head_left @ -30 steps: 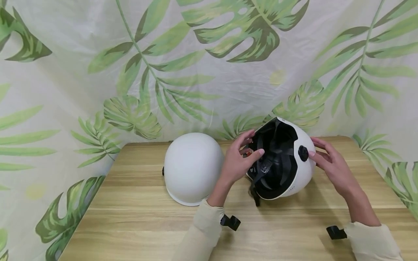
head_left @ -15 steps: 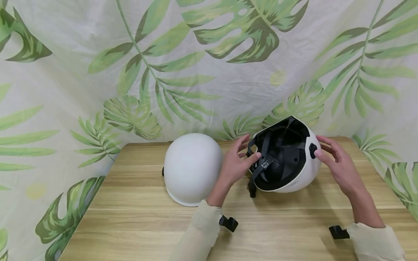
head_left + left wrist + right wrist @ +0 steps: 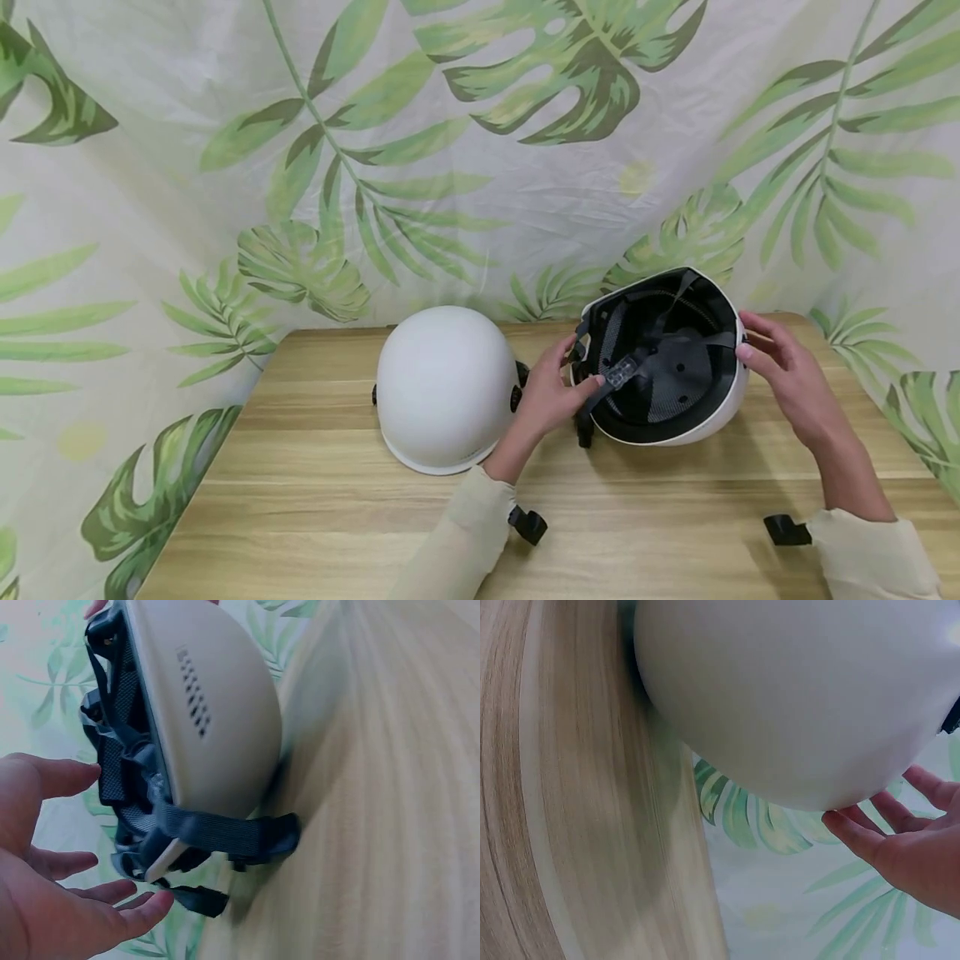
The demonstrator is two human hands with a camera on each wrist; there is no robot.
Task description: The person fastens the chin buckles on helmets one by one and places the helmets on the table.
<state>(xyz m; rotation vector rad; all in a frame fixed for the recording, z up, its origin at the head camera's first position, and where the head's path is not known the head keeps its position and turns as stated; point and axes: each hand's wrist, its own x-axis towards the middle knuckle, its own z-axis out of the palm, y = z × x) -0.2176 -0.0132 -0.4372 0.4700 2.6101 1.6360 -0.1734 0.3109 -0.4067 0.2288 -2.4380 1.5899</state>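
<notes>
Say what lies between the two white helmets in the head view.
In the head view, the left hand lies between the dome-up white helmet and the tipped white helmet, with wooden tabletop showing around it.

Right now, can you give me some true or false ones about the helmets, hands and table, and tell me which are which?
1. The tilted helmet shows its black inside. True.
2. The left-side helmet is red. False: the left-side helmet is white.
3. The right hand touches the tilted helmet. True.
4. The left hand wears a glove. False: the left hand is bare.
5. The table has a wood look. True.
</notes>
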